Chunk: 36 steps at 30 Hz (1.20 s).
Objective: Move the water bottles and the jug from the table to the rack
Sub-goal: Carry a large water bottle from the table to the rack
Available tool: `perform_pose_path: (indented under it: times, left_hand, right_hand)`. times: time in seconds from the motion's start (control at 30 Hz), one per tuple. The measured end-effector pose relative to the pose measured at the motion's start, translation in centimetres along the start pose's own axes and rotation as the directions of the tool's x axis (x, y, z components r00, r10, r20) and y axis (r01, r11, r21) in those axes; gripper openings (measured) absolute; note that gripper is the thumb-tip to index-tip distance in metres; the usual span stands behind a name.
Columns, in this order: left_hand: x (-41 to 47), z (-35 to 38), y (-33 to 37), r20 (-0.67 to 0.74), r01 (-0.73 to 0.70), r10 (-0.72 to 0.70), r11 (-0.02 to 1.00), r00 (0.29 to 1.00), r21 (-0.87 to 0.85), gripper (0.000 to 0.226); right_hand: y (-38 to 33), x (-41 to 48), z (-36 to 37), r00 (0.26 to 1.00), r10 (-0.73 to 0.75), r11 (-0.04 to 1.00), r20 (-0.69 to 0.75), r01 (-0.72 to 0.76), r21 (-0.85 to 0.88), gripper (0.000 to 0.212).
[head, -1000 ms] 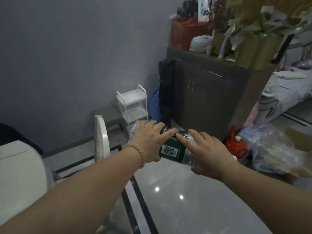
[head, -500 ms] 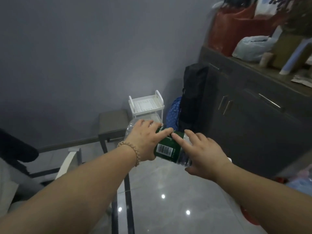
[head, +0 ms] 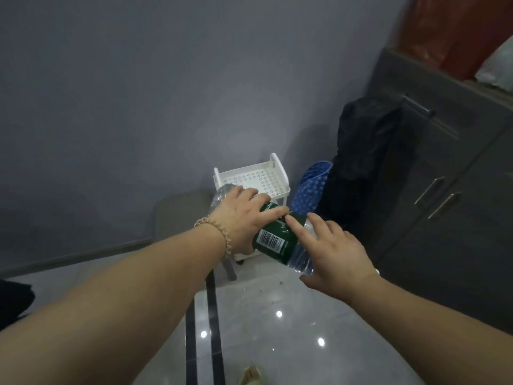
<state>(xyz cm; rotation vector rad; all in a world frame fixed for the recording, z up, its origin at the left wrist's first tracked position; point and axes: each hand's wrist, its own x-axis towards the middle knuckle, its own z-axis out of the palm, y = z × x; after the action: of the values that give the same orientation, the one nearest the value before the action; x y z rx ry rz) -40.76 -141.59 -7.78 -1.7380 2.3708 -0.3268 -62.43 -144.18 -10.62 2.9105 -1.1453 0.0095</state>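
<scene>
Grey paint is seen on the big wall [head: 138, 93] at the back. A shiny pale floor [head: 277, 329] is spread out below it. A dark cabinet [head: 458, 232] is set along the right side, and a black bag [head: 361, 162] is seen just beside it. A small grey stool [head: 180, 215] is placed by the wall. The white rack [head: 258, 179] is stood just beside the stool, and little holes are seen in its top shelf. A bumpy blue thing [head: 311, 187] is tucked between the rack and the bag. The water bottle [head: 277, 240] with a green label is held on its side in the air, in front of the rack. It is gripped from above by the left hand [head: 241, 215]. Its other end is held by the right hand [head: 338, 254], with the thumb underneath. A bead bracelet [head: 219, 237] is worn on the left wrist.
</scene>
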Motion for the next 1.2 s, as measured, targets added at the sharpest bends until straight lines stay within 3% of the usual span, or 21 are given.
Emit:
perform_pose_path:
  times: [0.23, 0.5, 0.73, 1.2]
  left_hand:
    - [9.3, 4.3, -6.9, 0.023, -0.14, 0.139, 0.99, 0.99, 0.017, 0.095]
    - [17.9, 9.9, -12.6, 0.114, -0.152, 0.149, 0.988, 0.982, 0.018, 0.095]
    - [24.3, 14.7, -17.2, 0.167, -0.309, 0.304, 0.951, 0.938, 0.007, 0.097]
    - [34.9, 27.8, -24.5, 0.146, -0.562, 0.568, 0.823, 0.81, -0.085, 0.11]
  right_hand:
    - [3.1, 8.9, 2.7, 0.992, 0.115, 0.992, 0.047, -0.117, 0.04, 0.114]
    - [6.6, 18.7, 6.7, 0.978, 0.172, 0.98, 0.122, -0.182, 0.084, 0.111]
    - [7.2, 24.6, 10.7, 0.944, 0.304, 0.906, 0.128, -0.328, 0.267, 0.111]
    - [5.7, 36.0, 17.6, 0.777, 0.566, 0.752, 0.275, -0.624, 0.213, 0.109]
